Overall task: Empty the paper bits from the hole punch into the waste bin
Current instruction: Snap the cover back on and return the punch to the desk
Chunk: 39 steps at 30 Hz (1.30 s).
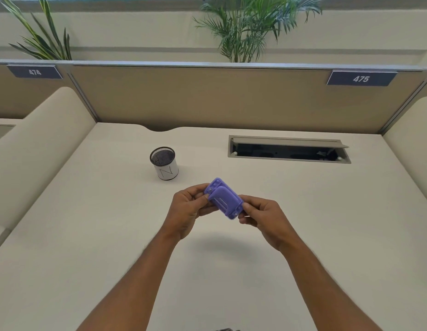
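Note:
A small purple hole punch is held above the desk, tilted, with its top side toward me. My left hand pinches its left end and my right hand pinches its right end. Behind and to the left of the punch stands a small waste bin, a white cylinder with a black mesh rim, upright on the desk. Its inside is dark and I cannot tell what it holds. No paper bits are visible.
The cream desk is bounded by a beige partition at the back and padded dividers at both sides. An open cable tray slot is cut into the desk at the back right. Plants stand behind the partition.

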Each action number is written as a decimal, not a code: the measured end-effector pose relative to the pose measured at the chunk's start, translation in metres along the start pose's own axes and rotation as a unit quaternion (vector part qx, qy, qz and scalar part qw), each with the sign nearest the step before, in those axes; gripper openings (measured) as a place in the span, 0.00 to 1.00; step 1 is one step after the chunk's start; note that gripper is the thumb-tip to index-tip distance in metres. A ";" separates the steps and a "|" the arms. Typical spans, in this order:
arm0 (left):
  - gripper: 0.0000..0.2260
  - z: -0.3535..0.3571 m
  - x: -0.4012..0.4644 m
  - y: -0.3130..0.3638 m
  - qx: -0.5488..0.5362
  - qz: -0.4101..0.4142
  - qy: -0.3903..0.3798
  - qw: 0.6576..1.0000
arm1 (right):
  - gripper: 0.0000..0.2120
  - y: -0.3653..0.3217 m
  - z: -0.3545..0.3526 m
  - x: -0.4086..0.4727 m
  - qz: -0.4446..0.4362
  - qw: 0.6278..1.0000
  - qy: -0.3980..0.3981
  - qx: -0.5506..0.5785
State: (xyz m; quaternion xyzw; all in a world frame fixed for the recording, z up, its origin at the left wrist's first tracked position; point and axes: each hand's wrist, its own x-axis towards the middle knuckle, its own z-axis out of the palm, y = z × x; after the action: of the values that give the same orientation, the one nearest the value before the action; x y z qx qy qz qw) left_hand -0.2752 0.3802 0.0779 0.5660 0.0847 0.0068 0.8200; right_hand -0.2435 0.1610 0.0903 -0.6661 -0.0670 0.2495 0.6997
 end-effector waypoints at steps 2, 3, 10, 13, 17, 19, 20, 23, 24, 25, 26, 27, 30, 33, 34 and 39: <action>0.11 0.006 0.000 -0.002 -0.016 -0.008 0.002 1.000 | 0.13 0.003 -0.004 -0.002 0.007 1.000 0.015 0.022; 0.11 0.010 0.000 -0.005 -0.025 -0.012 0.004 1.000 | 0.13 0.005 -0.005 -0.003 0.011 0.999 0.030 0.042; 0.16 0.057 -0.006 -0.033 -0.015 -0.043 0.001 0.999 | 0.10 0.014 -0.014 -0.013 0.051 0.973 0.103 0.201; 0.16 0.071 -0.003 -0.037 0.003 -0.048 -0.005 0.999 | 0.10 0.016 -0.029 -0.018 0.064 0.968 0.119 0.212; 0.16 0.093 0.006 -0.046 0.009 -0.065 -0.005 0.998 | 0.11 0.015 -0.054 -0.026 0.061 0.978 0.129 0.154; 0.16 0.107 0.012 -0.052 0.009 -0.077 -0.006 0.997 | 0.12 0.013 -0.070 -0.029 0.046 0.985 0.144 0.081; 0.16 0.115 0.016 -0.055 0.015 -0.082 -0.005 0.996 | 0.12 0.011 -0.079 -0.030 0.038 0.986 0.156 0.052; 0.14 0.142 0.028 -0.066 0.044 -0.104 0.000 0.994 | 0.11 0.009 -0.106 -0.031 0.019 0.983 0.177 0.040; 0.13 0.152 0.033 -0.070 0.055 -0.111 -0.001 0.992 | 0.11 0.009 -0.115 -0.030 0.016 0.981 0.186 0.049; 0.13 0.163 0.038 -0.073 0.064 -0.116 -0.002 0.991 | 0.11 0.010 -0.126 -0.028 0.017 0.978 0.202 0.057; 0.12 0.175 0.043 -0.076 0.074 -0.120 -0.003 0.990 | 0.11 0.012 -0.137 -0.025 0.021 0.973 0.222 0.065; 0.11 0.188 0.049 -0.079 0.084 -0.123 -0.005 0.989 | 0.12 0.014 -0.149 -0.022 0.029 0.967 0.244 0.073; 0.09 0.229 0.071 -0.091 0.119 -0.129 0.007 0.985 | 0.15 0.020 -0.187 -0.011 0.053 0.950 0.294 0.097; 0.11 0.268 0.098 -0.109 0.161 -0.143 0.024 0.976 | 0.15 0.022 -0.226 0.000 0.058 0.939 0.326 0.093; 0.11 0.281 0.107 -0.115 0.171 -0.151 0.028 0.973 | 0.15 0.021 -0.240 0.003 0.061 0.936 0.335 0.086; 0.10 0.335 0.153 -0.145 0.201 -0.195 0.023 0.960 | 0.16 0.021 -0.308 0.025 0.095 0.921 0.375 0.039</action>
State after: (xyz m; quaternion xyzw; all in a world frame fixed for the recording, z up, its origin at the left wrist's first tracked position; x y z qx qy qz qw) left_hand -0.0873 0.0342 0.0387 0.6911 0.2120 -0.1578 0.6727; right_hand -0.0961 -0.1046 0.0320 -0.6863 0.2738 0.0488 0.6721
